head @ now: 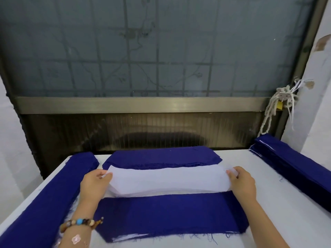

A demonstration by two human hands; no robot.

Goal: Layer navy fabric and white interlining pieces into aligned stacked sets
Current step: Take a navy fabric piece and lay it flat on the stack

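Both hands hold the top white interlining piece (168,178), one at each end. The left hand (95,183) has its fingers curled over the left end, and the right hand (241,181) pinches the right end between thumb and fingers. The piece lies lengthwise across the middle of the table (279,208), on a low pile of similar white sheets, its ends raised a little in the hands.

Just in front of that pile, nearer the person, lies a navy fabric piece (170,215) with frayed edges and a sliver of white showing under its near edge. Just behind the white pile sits a far navy stack (161,156). A long navy stack (44,199) runs along the table's left side and another navy stack (290,163) along the right.

A beaded bracelet (80,223) circles the left wrist. Beyond the table stands a frosted window (143,51), with a knotted cord bundle (279,104) hanging at its right frame.
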